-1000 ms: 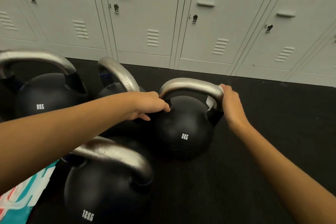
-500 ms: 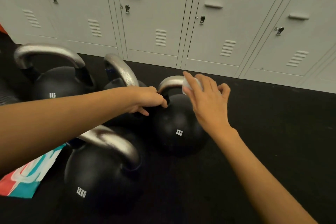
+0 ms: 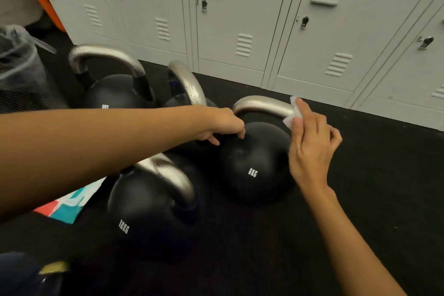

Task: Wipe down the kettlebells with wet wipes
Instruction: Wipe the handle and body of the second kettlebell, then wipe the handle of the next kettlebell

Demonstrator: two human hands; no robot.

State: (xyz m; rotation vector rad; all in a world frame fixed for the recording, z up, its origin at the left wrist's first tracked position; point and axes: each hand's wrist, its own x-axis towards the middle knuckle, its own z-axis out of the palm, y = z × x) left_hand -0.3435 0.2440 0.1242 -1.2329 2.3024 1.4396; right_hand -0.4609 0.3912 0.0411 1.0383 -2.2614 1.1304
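A black 8 kg kettlebell [image 3: 252, 163] with a silver handle stands on the dark floor at centre. My left hand [image 3: 221, 125] grips the left base of that handle. My right hand [image 3: 310, 142] pinches a white wet wipe [image 3: 293, 113] and holds it against the handle's right end. A 12 kg kettlebell [image 3: 144, 209] stands nearer, to the left. Another 8 kg kettlebell [image 3: 113, 91] sits at the back left, and a fourth kettlebell [image 3: 187, 86] is partly hidden behind my left arm.
Grey lockers [image 3: 240, 19] line the back wall close behind the kettlebells. A bin with a clear liner [image 3: 19, 67] stands at the far left. A teal and red packet [image 3: 69, 206] lies on the floor under my left forearm. Bare black floor [image 3: 384, 187] spreads to the right.
My right hand slid the wipe from the handle's right end to its top and back to the right end. My left hand kept its grip. The view shifted left.
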